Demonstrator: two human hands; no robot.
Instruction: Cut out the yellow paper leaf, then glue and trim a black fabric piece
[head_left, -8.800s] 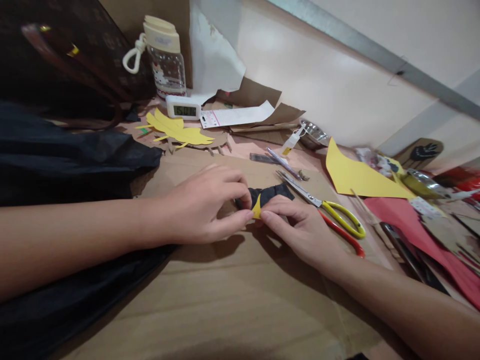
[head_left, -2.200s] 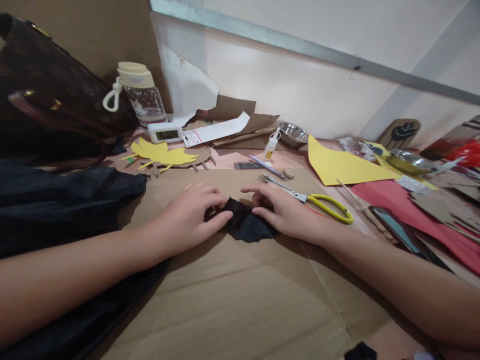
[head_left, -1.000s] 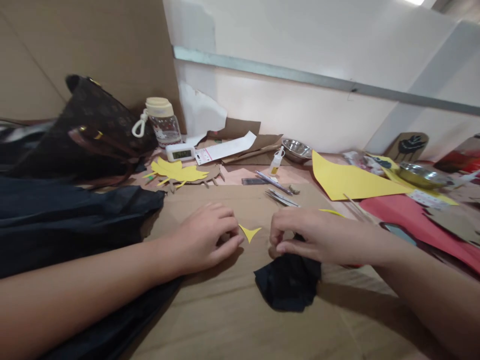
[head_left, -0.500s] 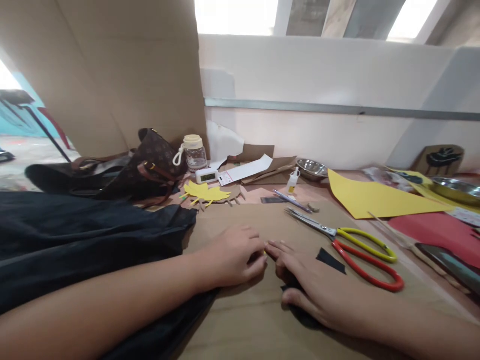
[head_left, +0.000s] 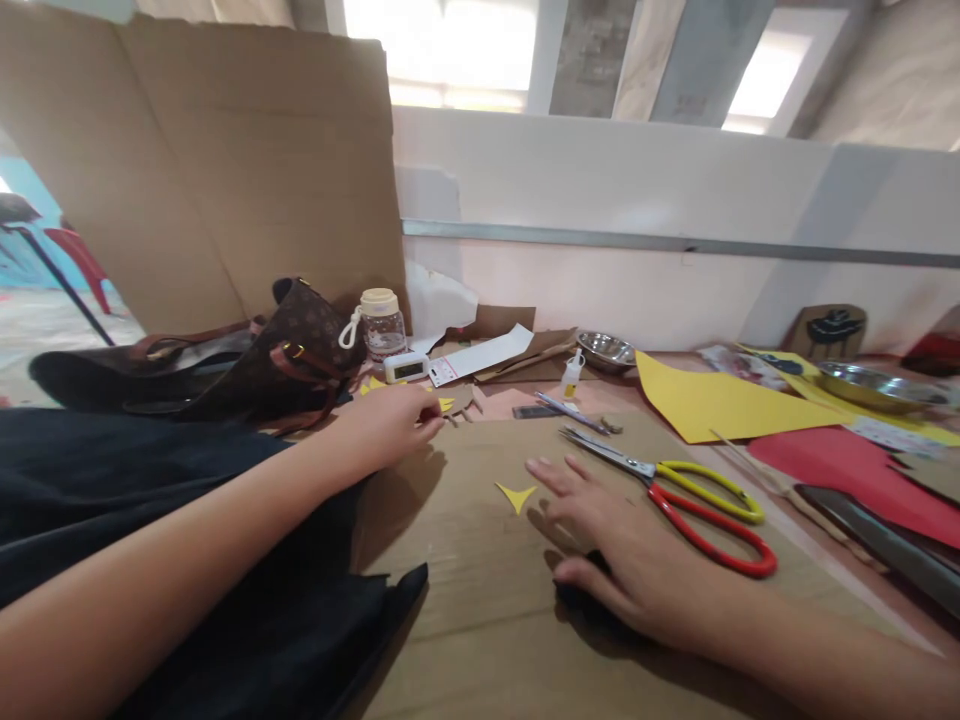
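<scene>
On the cardboard sheet (head_left: 465,620) lies a small yellow three-pointed paper piece (head_left: 517,497). Just right of it is my right hand (head_left: 600,535), fingers spread, the palm over a black piece (head_left: 589,605) that it partly hides. My left hand (head_left: 394,420) is raised at the far left edge of the cardboard, in front of the yellow leaf-like cutout (head_left: 446,404). Its thumb and fingertips are apart, with nothing visible between them. Scissors (head_left: 651,478) with yellow and red handles rest beyond my right hand. Black fabric (head_left: 247,560) lies under my left forearm.
A brown bag (head_left: 300,345), a lidded bottle (head_left: 382,325) and a small white display device (head_left: 406,368) stand at the back left. Behind are a glue bottle (head_left: 571,375) and a metal bowl (head_left: 606,350). Yellow paper (head_left: 720,400) and red paper (head_left: 847,465) lie right.
My left hand has moved away from my right hand, back and left toward the yellow cutout. The small yellow piece now lies uncovered. My right hand's fingers have spread, and the view has shifted slightly.
</scene>
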